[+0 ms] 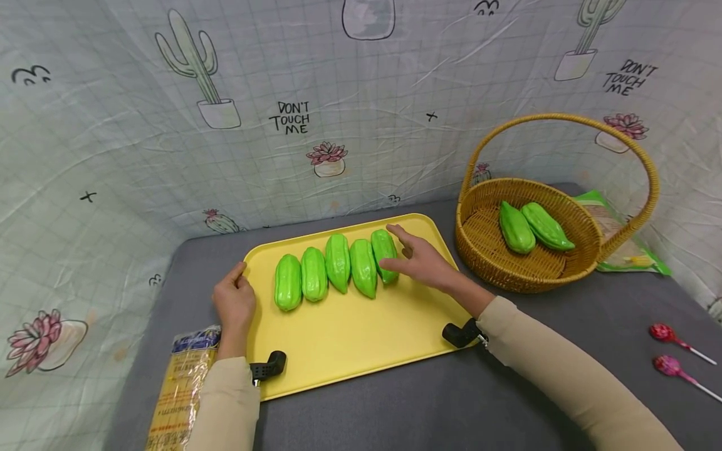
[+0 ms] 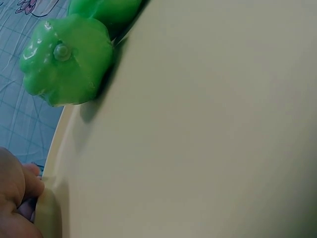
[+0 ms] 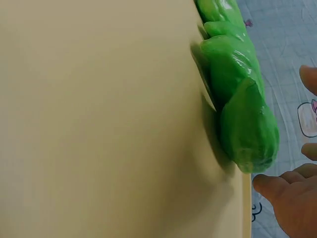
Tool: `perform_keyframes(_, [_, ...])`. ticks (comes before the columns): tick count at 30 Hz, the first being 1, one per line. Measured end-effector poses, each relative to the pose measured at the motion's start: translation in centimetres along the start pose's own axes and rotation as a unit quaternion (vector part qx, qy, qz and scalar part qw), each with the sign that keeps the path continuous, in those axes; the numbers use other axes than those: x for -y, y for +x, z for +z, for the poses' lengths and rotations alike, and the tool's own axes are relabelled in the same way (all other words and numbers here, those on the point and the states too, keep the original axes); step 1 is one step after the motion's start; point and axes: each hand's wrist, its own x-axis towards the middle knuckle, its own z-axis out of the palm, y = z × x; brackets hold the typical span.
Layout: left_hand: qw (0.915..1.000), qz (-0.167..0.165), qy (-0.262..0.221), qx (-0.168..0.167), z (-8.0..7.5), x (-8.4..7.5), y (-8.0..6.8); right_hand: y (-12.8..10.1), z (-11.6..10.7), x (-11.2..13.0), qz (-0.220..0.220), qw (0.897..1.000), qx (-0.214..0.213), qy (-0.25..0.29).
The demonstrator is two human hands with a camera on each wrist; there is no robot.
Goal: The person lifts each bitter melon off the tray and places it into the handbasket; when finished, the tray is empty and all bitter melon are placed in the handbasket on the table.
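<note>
**Five green gourds lined up near a tray's far rim**

Head view: the left hand curls its grip on the yellow tray rim, centre-left; the right hand, fingers straight, touches the rightmost gourd. A nudge could roll it toward the far rim; the wicker basket crowds the right.

Left wrist view: fingers pinch the rim, lower left.

Right wrist view: open fingertips just beside the gourd's end.

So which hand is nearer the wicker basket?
Right. The right hand rests by the rightmost gourd, just left of the wicker basket; the left hand grips the tray's far left edge.
</note>
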Motion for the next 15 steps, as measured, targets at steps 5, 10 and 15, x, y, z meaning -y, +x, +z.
perform_keyframes(5, [1.0, -0.002, -0.006, 0.003, -0.1, 0.0, 0.0, 0.7, 0.8, -0.4, -0.003, 1.0, 0.004, -0.003])
perform_keyframes(10, [0.9999, -0.008, -0.009, 0.007, 0.0, -0.1, 0.0, 1.1, 1.3, -0.8, 0.004, 1.0, -0.008, -0.012])
perform_keyframes(15, [0.9998, -0.012, -0.01, 0.009, 0.0, -0.1, 0.1, 1.2, 1.4, -1.0, 0.014, 1.0, -0.012, -0.006])
